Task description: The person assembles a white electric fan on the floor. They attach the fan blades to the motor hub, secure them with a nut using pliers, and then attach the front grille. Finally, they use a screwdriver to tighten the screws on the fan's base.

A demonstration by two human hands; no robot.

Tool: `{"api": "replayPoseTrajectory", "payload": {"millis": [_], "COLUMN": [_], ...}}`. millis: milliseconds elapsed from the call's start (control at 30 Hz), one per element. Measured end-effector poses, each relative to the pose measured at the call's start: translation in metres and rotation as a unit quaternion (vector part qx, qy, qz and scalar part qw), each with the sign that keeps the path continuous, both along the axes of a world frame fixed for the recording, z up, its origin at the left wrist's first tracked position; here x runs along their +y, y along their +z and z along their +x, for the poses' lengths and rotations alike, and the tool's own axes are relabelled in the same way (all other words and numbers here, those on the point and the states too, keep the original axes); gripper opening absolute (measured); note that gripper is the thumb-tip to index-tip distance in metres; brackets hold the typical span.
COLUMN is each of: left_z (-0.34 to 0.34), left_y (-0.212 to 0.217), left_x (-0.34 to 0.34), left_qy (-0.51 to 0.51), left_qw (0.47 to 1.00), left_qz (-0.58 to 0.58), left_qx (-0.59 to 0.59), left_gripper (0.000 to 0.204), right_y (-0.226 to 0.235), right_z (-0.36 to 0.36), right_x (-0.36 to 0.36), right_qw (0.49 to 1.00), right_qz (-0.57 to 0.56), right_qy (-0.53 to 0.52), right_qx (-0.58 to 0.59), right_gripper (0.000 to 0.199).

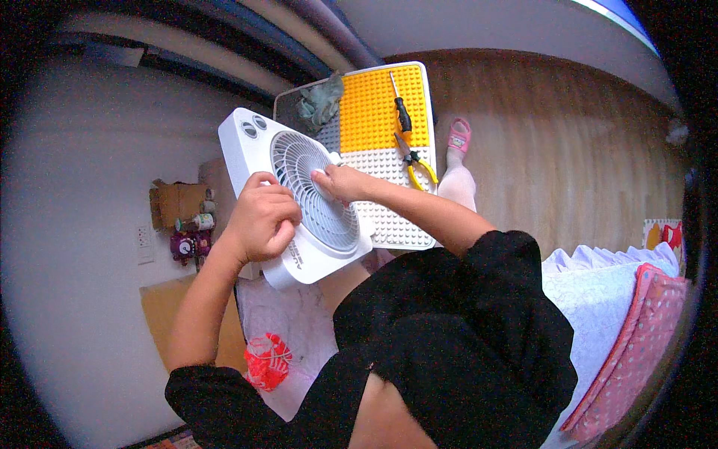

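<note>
One white fan [321,213] slants across the left edge of the tabletop [368,112]. Left hand [265,218] curled against its frame [235,146], right hand [342,182] at the grille's [340,229] centre; cannot tell whether either grips. Probably light, rigid, smooth plastic, grille fragile: best held by the outer frame. Outward: pliers [413,159], screwdriver [403,114] near right edge; cloth [320,101], upper-left corner.

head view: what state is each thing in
white fan, tilted, grille in place
left hand, curled, against the fan
right hand, at the grille's middle
screwdriver, lying on the studded board
pliers, lying there, handles spread
cloth, crumpled
pink slipper, worn
red bundle, crumpled
</note>
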State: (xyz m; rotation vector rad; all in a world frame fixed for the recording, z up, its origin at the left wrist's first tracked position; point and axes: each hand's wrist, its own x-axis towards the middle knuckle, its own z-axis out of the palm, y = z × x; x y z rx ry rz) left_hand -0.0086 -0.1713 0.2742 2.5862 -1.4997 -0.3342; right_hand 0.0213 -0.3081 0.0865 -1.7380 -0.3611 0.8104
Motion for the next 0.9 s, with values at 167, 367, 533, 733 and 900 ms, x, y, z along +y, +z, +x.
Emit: {"api": "replayPoseTrajectory", "payload": {"millis": [167,367,533,733,900], "left_z": [0.001,0.001,-0.001,0.001,0.001], "left_y": [0.001,0.000,0.000,-0.001,0.001], "left_x": [0.001,-0.002,-0.001,-0.007,-0.006], "left_qy": [0.003,0.001,0.002,-0.009,-0.016], "left_qw": [1.000,1.000,1.000,1.000,1.000], "left_qz": [0.008,-0.002,-0.027,-0.023,0.005], "left_qx": [-0.001,0.006,0.000,-0.005,-0.002], "left_gripper": [0.013,0.012,0.008,0.007,0.015], "right_y": [-0.012,-0.022,-0.022,-0.010,-0.027], "right_z": [0.002,-0.001,0.001,0.011,0.005], "right_x": [0.002,0.007,0.002,0.005,-0.011], "right_qw": [0.994,0.988,0.978,0.994,0.969], "right_qz": [0.009,-0.005,0.034,-0.061,0.093], "right_qy": [-0.016,-0.082,-0.034,0.023,0.020], "right_qx": [-0.111,-0.134,-0.205,-0.089,-0.229], "right_gripper": [0.066,0.058,0.064,0.060,0.066]}}
